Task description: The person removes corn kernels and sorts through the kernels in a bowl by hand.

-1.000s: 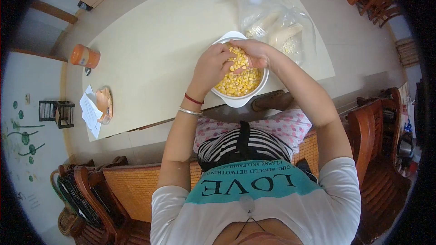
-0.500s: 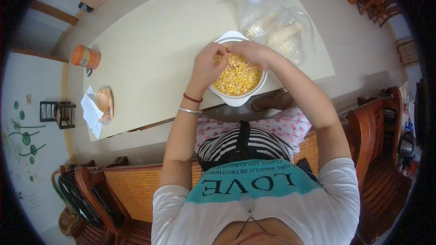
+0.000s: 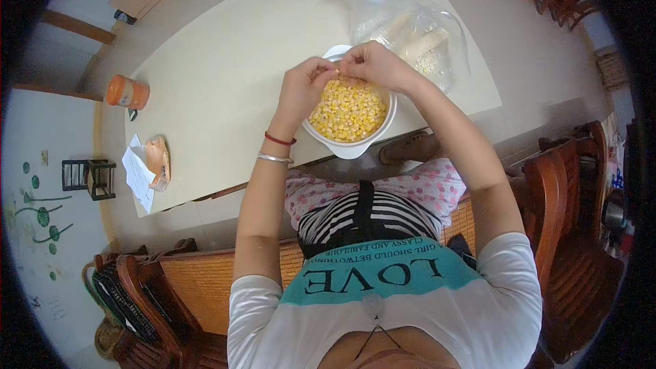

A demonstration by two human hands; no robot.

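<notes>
A white bowl [image 3: 347,152] with two side handles stands at the table's near edge, almost full of loose yellow corn kernels [image 3: 348,113]. Over its far left rim my left hand [image 3: 304,85] is closed, thumb and fingertips pinched together. My right hand [image 3: 374,66] meets it above the far side of the bowl, also pinching. A tiny pale speck shows between the two sets of fingertips, too small to name. Just beyond my right hand, a clear plastic bag [image 3: 372,3] holds pale corncobs [image 3: 424,44] and some light bits.
On the left of the pale table [image 3: 225,82] are an orange canister [image 3: 128,92], white paper [image 3: 139,171] and an orange-brown packet [image 3: 158,162]. Wooden chairs [image 3: 570,232] stand at the right, and a small dark stool [image 3: 101,179] is on the floor at left.
Both hands have come up a little from the bowl toward its far rim and now meet fingertip to fingertip. The right hand's fingers are more drawn together. The whole view has shifted slightly.
</notes>
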